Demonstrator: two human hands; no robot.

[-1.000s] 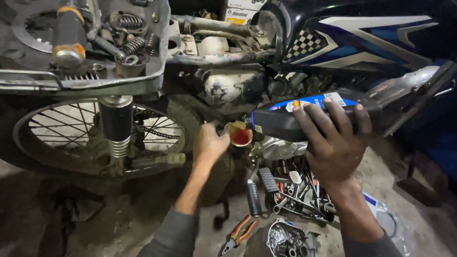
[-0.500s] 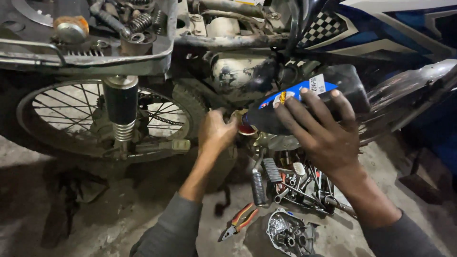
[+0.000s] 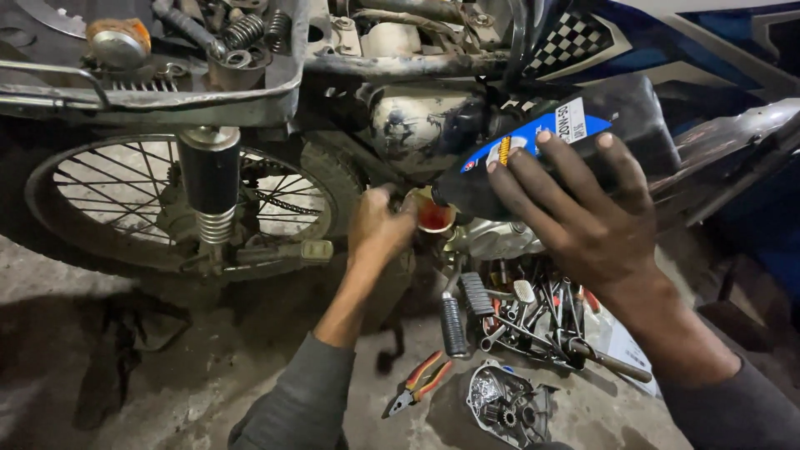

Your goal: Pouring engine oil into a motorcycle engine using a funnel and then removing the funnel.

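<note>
A: Right hand point(image 3: 583, 221)?
B: Wrapped around the black oil bottle point(image 3: 550, 154), tilted, neck down at the red funnel point(image 3: 433, 215) on the engine point(image 3: 492, 237).
A: Left hand point(image 3: 379, 229)?
B: Fingers closed on the funnel rim. Pliers point(image 3: 421, 379) on the floor point(image 3: 167, 367) below.

The right hand point(image 3: 583, 221) covers much of the dark oil bottle point(image 3: 575, 142), so how the grip closes underneath cannot be told. The bottle's mouth is hidden where it meets the red funnel point(image 3: 433, 215), just left of that grip. The left hand point(image 3: 379, 229) masks the funnel's stem (and whatever it enters). The motorcycle point(image 3: 417, 125) runs off the top edge.
</note>
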